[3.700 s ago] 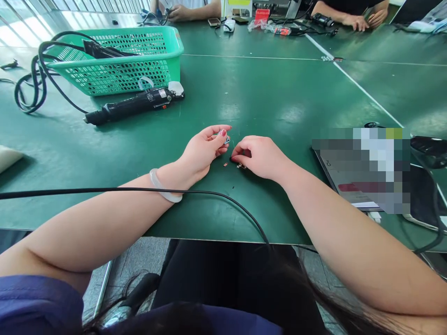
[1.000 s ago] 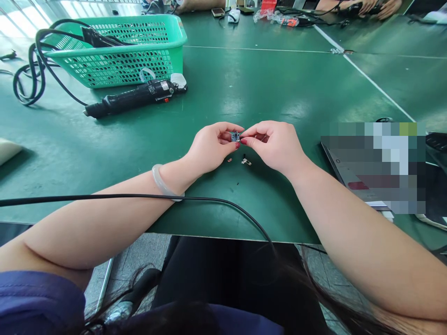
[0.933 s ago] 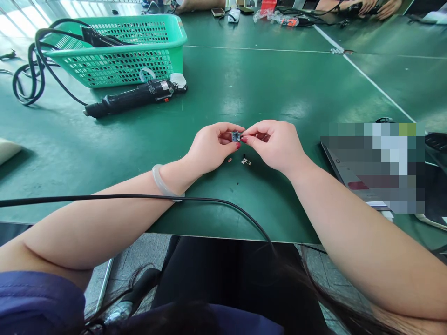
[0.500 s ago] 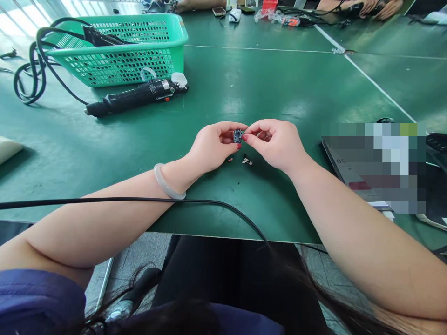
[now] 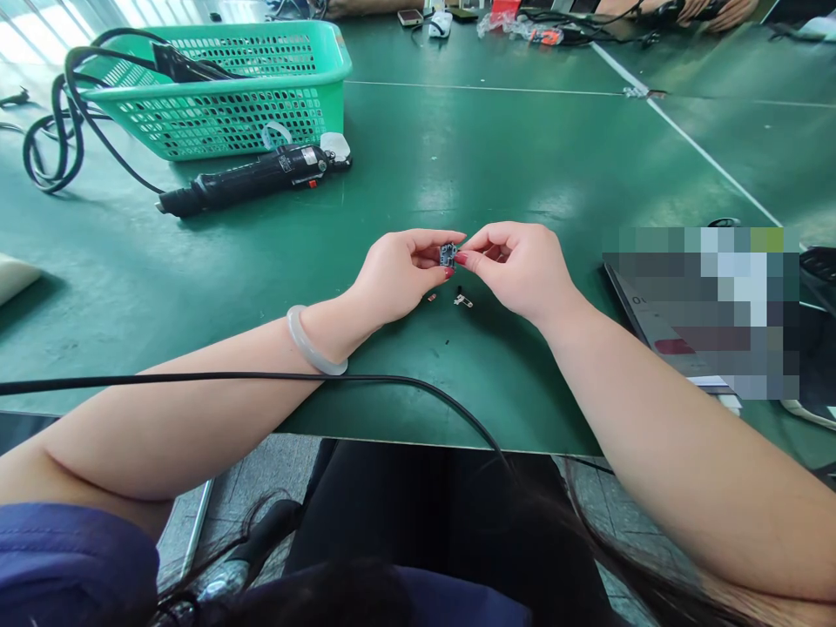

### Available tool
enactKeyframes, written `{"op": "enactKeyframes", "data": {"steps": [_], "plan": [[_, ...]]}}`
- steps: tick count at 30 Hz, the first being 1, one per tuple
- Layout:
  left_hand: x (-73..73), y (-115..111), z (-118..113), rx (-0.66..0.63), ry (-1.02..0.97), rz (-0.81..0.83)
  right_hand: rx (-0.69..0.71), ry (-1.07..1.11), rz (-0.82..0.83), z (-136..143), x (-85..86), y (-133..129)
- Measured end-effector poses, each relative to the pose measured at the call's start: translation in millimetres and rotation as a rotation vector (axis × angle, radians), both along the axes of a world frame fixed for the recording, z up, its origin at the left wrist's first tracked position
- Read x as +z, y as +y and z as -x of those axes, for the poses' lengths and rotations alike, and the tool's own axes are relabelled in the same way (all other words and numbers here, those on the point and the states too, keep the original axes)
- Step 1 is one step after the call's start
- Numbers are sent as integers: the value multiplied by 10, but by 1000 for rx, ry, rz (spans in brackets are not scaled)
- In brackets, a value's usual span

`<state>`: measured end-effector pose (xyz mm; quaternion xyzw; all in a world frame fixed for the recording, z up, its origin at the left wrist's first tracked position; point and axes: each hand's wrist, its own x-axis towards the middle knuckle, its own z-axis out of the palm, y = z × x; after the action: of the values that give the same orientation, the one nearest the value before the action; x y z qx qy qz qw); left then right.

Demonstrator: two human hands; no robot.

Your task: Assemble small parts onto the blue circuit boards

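Note:
Between my fingertips, just above the green table (image 5: 405,192), is a small dark block with fine detail on its face (image 5: 448,254); its exact kind is too small to make out. My left hand (image 5: 401,272) pinches it between thumb and fingers from the left. From the right, the closed thumb and forefinger of my right hand (image 5: 519,266) meet the block's edge, and whatever they pinch is hidden. Below the hands lie a small metal piece (image 5: 464,301) with a black bit beside it and a tiny reddish piece (image 5: 432,298).
A green plastic basket (image 5: 215,122) holds cables at the back left. In front of it lies a black electric screwdriver (image 5: 254,181). A black cable (image 5: 196,377) crosses over my left forearm. At right lies a partly blurred dark flat item (image 5: 653,305). Another person's hands (image 5: 718,13) show far right.
Both hands stay nearly in place around the small dark block, which appears turned or shifted very slightly. The whole view has moved a little.

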<state>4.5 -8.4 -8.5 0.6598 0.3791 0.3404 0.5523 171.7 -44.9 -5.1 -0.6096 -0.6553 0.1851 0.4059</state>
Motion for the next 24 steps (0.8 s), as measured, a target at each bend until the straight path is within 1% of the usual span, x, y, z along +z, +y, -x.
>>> {"op": "enactKeyframes", "data": {"steps": [4,8,12,16,18,20,23,24], "plan": [[2,-3,-4,-17,-8,16,-9,-42,1,-5,14,-7],[37,-27,-14,-18,-31,52,-35,-85,-17,-22,36,-18],[77,-53,-16,0,-42,81,-55,-55,-32,-39,37,-13],[97,-45,-13,3,-60,139,-47,7,6,-69,15,25],[97,-26,-15,25,-102,200,-20,54,68,-107,14,43],[89,-1,-21,76,-153,267,38,56,181,-159,29,48],[68,32,-32,144,-188,325,150,-88,390,-222,74,26],[61,38,-35,153,-189,332,167,-142,430,-230,88,14]]}}
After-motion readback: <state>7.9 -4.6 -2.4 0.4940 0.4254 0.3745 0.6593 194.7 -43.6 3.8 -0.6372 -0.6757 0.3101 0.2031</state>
